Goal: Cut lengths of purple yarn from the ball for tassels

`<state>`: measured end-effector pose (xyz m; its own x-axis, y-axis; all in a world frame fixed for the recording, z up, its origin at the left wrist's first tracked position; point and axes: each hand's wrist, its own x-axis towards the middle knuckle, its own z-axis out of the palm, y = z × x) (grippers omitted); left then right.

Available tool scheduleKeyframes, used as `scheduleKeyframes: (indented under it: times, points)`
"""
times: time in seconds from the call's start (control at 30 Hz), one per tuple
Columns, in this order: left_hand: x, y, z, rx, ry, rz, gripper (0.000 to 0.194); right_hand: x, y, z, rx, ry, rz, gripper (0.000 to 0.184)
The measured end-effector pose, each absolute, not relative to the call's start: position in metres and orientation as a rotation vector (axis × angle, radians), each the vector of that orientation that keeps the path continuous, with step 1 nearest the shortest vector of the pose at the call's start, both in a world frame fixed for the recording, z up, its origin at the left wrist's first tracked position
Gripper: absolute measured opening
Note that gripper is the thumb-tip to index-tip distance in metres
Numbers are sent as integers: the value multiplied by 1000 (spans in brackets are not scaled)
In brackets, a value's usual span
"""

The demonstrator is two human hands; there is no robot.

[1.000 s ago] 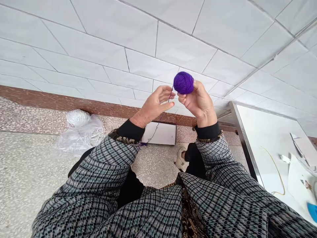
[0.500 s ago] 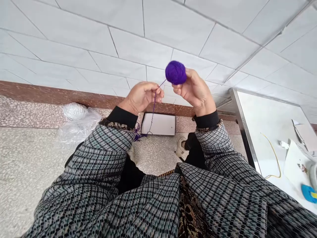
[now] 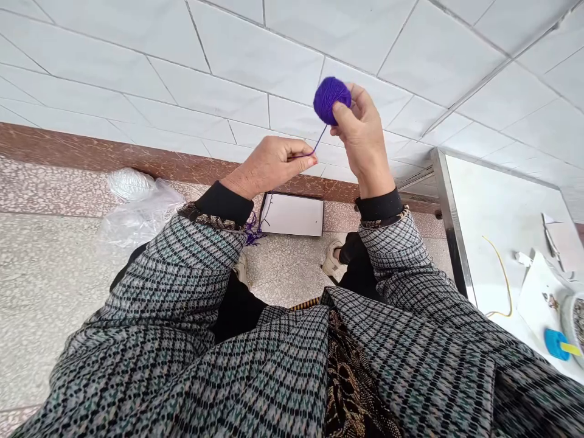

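Observation:
Raised in front of the wall, my right hand (image 3: 362,125) grips a purple ball of yarn (image 3: 331,100), with the thumb on its near side. A single purple strand (image 3: 320,139) runs taut from the ball down to my left hand (image 3: 278,161). Thumb and fingers of that hand pinch the strand, lower and to the left of the ball. Below my left wrist more of the yarn hangs past the tray's left side into a loose purple tangle (image 3: 252,233) on the floor, partly hidden by my sleeve.
A shallow white tray with dark edges (image 3: 294,214) lies on the speckled floor by the wall. Left of it sits a clear plastic bag (image 3: 137,213) beside a white ball (image 3: 131,184). At right, a white table (image 3: 497,207) carries a yellow cord (image 3: 505,277), papers and a blue object (image 3: 555,344).
The ball and my right hand have moved up and turned, bringing the thumb in front. My left hand has shifted slightly right and its pinch on the strand now faces right.

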<state>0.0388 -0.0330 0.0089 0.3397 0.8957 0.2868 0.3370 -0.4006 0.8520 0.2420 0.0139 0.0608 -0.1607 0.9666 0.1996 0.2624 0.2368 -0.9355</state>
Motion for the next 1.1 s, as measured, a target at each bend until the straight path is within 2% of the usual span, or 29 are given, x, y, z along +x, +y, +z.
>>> scheduleKeyframes:
  times: [0.17, 0.23, 0.3, 0.37, 0.43, 0.53, 0.63, 0.73, 0.8, 0.87, 0.93, 1.03, 1.1]
  points:
    - [34, -39, 15, 2087, 1088, 941, 24, 251, 24, 41, -1270, -1900, 806, 21]
    - [28, -38, 17, 2099, 1078, 923, 24, 257, 26, 37, -1212, -2105, 941, 22]
    - [20, -36, 18, 2078, 1090, 914, 26, 264, 26, 35, -1038, -2300, 1250, 25]
    - [11, -33, 17, 2042, 1105, 908, 27, 270, 26, 33, -789, -2376, 1589, 33]
    - [3, -29, 13, 1977, 1099, 907, 29, 274, 25, 32, -610, -2269, 1776, 48]
    - [-2, -26, 7, 1830, 1028, 925, 36, 274, 25, 32, -579, -1894, 1739, 69]
    - [1, -28, 6, 1731, 940, 919, 46, 266, 23, 38, -664, -1568, 1578, 77]
    - [8, -34, 10, 1658, 871, 886, 48, 253, 16, 45, -791, -1399, 1417, 69]
    - [11, -39, 14, 1616, 838, 853, 45, 246, 13, 47, -933, -1397, 1260, 54]
    - [11, -42, 16, 1577, 837, 831, 41, 245, 11, 46, -1116, -1522, 1088, 39]
    - [10, -42, 15, 1542, 857, 839, 39, 251, 13, 44, -1236, -1802, 1029, 32]
    - [6, -39, 13, 1536, 884, 864, 35, 266, 16, 43, -1048, -2314, 1352, 33]
    - [5, -36, 11, 1535, 882, 873, 34, 276, 17, 45, -747, -2403, 1660, 43]
